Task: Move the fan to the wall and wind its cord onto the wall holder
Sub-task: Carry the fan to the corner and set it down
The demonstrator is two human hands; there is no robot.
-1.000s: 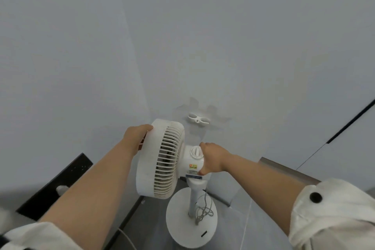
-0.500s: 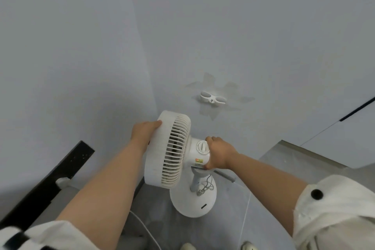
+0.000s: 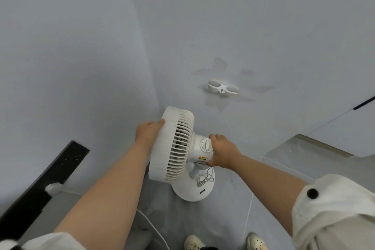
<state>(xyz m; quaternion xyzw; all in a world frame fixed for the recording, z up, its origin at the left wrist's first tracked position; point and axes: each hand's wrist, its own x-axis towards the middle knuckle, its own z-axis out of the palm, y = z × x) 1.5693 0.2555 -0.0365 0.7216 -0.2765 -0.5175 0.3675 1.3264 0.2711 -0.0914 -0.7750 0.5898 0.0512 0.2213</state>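
At frame centre, fan (image 3: pixel 176 148), left hand (image 3: pixel 148 134) gripping its grille, right hand (image 3: pixel 223 153) gripping its motor housing, holder (image 3: pixel 222 87) upper right.

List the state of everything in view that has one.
Fan, upright, held by both hands.
Left hand, grips fan's cage rim.
Right hand, grips fan's rear housing.
Cord, loose loops on fan's base, not wound.
Holder, taped to wall, bare.
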